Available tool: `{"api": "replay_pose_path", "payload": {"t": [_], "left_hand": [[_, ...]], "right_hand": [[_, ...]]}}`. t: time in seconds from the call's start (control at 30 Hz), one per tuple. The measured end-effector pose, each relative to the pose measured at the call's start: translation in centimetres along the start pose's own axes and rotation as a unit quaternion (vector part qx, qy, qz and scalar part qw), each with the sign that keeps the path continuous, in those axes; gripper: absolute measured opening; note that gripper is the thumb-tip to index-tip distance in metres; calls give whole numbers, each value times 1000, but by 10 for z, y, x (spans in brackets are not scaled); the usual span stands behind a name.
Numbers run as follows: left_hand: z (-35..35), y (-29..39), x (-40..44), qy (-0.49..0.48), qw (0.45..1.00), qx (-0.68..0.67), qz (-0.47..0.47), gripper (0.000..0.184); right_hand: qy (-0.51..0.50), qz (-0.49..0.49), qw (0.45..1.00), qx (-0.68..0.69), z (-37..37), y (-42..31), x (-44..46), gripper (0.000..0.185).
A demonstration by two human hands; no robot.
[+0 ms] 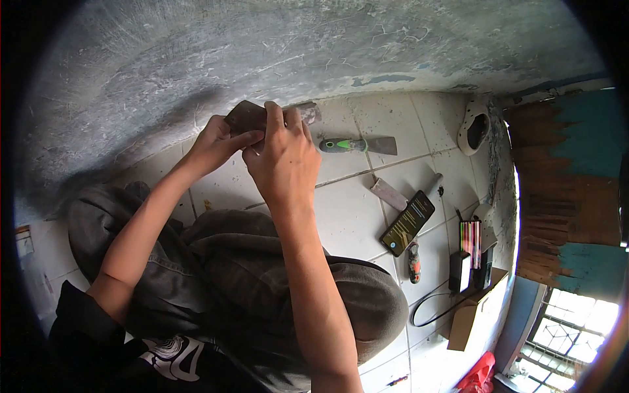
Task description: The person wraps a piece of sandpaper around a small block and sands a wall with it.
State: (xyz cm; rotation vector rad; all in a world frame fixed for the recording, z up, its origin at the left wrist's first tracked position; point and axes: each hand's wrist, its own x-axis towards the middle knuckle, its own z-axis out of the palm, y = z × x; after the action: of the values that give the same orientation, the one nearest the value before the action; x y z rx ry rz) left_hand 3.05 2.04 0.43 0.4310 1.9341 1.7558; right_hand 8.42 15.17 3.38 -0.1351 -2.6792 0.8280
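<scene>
My left hand (213, 143) is closed on the left side of a dark brown sheet (245, 116) that looks like sandpaper. My right hand (286, 160) grips the same sheet from above, its fingers bent over and hiding the middle. Past my right fingertips shows a dusty greyish piece (309, 112); whether it belongs to the sheet I cannot tell. Both hands are close to the foot of the grey wall (295, 52). Just right of them a putty knife (344, 145) with a grey and green handle lies on the tiles.
A phone (409, 223) rests across scrapers, one with a red and black handle (414, 263). Farther right are a white clog (473, 128), a striped colourful stack (470, 243), a black cable (426, 308) and a cardboard box (462, 325). My bent knee (370, 304) is below.
</scene>
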Motion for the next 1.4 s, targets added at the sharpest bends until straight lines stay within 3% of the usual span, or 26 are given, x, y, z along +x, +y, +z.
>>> {"api": "replay_pose_path", "payload": {"t": [0.33, 0.43, 0.6, 1.03, 1.4], "left_hand": [[1, 6, 1, 33, 999, 20, -7, 24], [3, 3, 1, 37, 998, -49, 32, 23], [-1, -2, 2, 39, 997, -54, -34, 21], [-2, -5, 4, 54, 997, -47, -23, 26], [0, 0, 0, 25, 996, -44, -72, 23]], "right_hand": [[15, -17, 1000, 2, 2, 0, 2, 53], [12, -20, 1000, 7, 1, -1, 2, 54], [7, -15, 999, 29, 0, -1, 3, 55], [10, -2, 998, 68, -3, -3, 3, 50], [-8, 5, 1000, 26, -2, -2, 1, 49]]}}
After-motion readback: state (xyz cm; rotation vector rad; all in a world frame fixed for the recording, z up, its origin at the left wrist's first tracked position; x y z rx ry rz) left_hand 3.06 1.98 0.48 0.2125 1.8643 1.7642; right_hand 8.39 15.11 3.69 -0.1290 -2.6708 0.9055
